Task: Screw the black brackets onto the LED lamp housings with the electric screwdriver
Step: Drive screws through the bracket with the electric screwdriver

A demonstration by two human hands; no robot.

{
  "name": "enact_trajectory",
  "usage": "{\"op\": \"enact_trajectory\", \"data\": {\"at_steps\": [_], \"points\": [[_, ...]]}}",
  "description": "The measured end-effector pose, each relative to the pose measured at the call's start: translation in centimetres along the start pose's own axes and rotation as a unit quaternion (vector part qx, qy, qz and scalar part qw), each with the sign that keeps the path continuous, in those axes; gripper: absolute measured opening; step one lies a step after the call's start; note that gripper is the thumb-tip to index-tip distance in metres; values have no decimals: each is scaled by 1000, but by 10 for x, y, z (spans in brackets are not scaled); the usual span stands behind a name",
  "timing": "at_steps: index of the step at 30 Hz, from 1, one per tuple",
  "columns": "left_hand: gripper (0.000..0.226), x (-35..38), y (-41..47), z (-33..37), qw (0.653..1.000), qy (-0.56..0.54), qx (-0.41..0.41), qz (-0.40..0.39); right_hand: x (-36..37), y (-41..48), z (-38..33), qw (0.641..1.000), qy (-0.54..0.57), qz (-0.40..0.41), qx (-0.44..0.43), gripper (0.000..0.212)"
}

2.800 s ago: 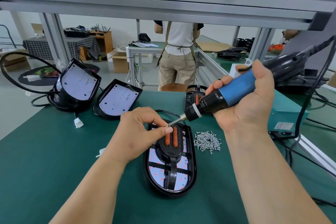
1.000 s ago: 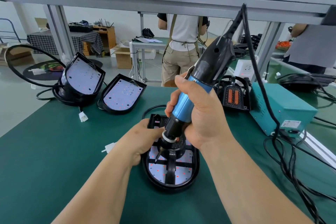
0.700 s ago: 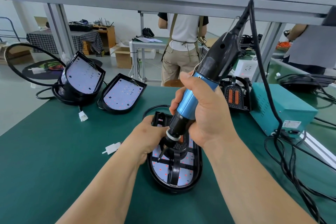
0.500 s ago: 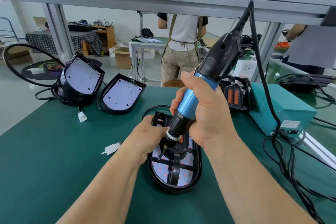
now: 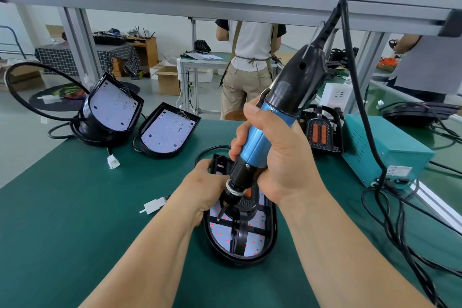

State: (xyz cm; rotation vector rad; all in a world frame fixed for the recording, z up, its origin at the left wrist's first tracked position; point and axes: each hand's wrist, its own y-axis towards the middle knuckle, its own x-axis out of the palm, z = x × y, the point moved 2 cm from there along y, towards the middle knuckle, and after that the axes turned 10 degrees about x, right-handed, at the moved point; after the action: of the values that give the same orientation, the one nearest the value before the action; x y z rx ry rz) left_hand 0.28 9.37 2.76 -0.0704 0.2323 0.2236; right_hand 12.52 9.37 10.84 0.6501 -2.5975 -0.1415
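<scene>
Since the frame nearly three seconds back, my right hand (image 5: 277, 162) has swung the electric screwdriver (image 5: 275, 117) from almost level to nearly upright, and my left hand (image 5: 202, 187) has left the bit's tip and gone to the lamp. Now my right hand is clenched round the driver's blue barrel, and the bit points down at the left side of the black bracket (image 5: 241, 232). The tip is at or just above the bracket; I cannot tell whether a screw sits under it. The bracket lies along the middle of the LED lamp housing (image 5: 271, 232), which rests face up on the green mat (image 5: 75, 232), near me and at the centre. My left hand grips the housing's left rim, its fingers partly hidden behind the driver. I judge the housing to be a light, stiff plastic shell that could skate on the mat under the driver's push, so the rim is the place to hold it (never the white LED board, which looks easy to mark). The driver seems top-heavy, and its cord tugs to the right. Two more housings (image 5: 167, 132) lie far left, and a teal box (image 5: 385, 150) sits to the right.
</scene>
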Motion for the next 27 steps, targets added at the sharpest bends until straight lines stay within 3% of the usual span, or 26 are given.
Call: {"op": "enact_trajectory", "data": {"at_steps": [27], "points": [[34,1,1,1,1000,6,1,1,-3,0,0,1000,1,4,-1,21]]}}
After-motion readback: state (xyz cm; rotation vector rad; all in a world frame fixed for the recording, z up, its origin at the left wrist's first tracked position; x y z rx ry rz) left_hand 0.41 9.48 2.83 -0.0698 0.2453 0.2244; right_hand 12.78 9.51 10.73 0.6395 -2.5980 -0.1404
